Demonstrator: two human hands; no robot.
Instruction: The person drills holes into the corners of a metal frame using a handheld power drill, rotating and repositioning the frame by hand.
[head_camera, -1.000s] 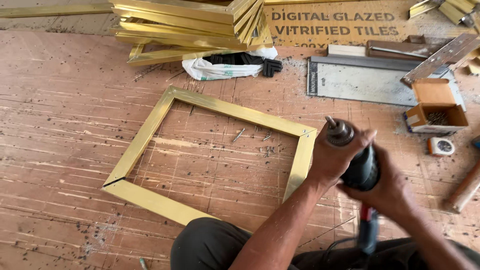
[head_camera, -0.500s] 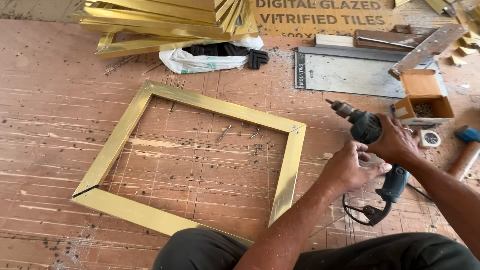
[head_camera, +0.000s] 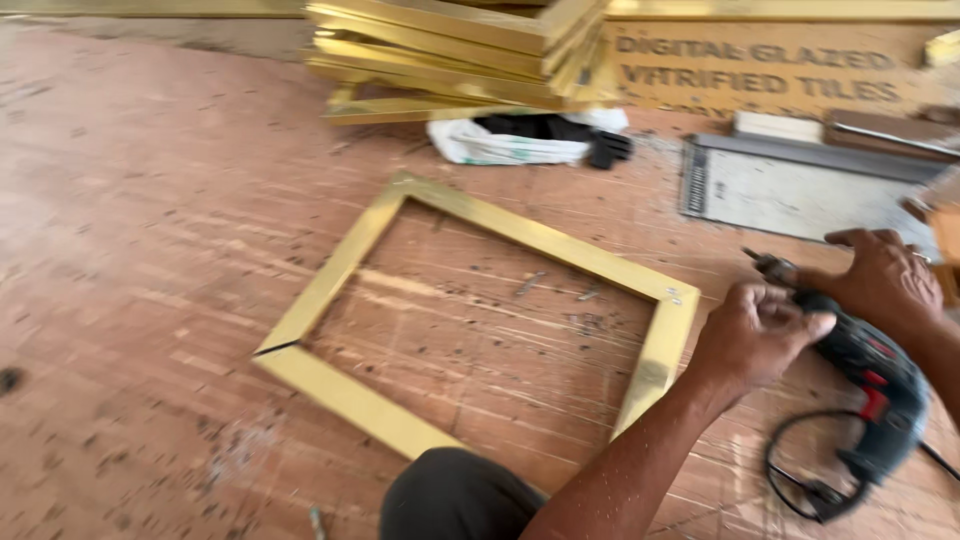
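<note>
A corded electric drill (head_camera: 865, 385) lies on the wooden floor just right of a gold rectangular frame (head_camera: 480, 330), both hands on it: the left hand (head_camera: 755, 335) curled in a fist at the front of the body, the right hand (head_camera: 885, 280) spread flat over its top. It looks heavy and rigid, best taken by the handle. Stacked gold mouldings (head_camera: 460, 55) lie beyond the frame.

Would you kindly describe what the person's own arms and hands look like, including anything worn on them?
Both forearms are bare, with no sleeves in view and no gloves. The right hand wears a ring on one finger. The left hand shows no ring, watch or band; its forearm runs bare to the frame's lower edge.
</note>
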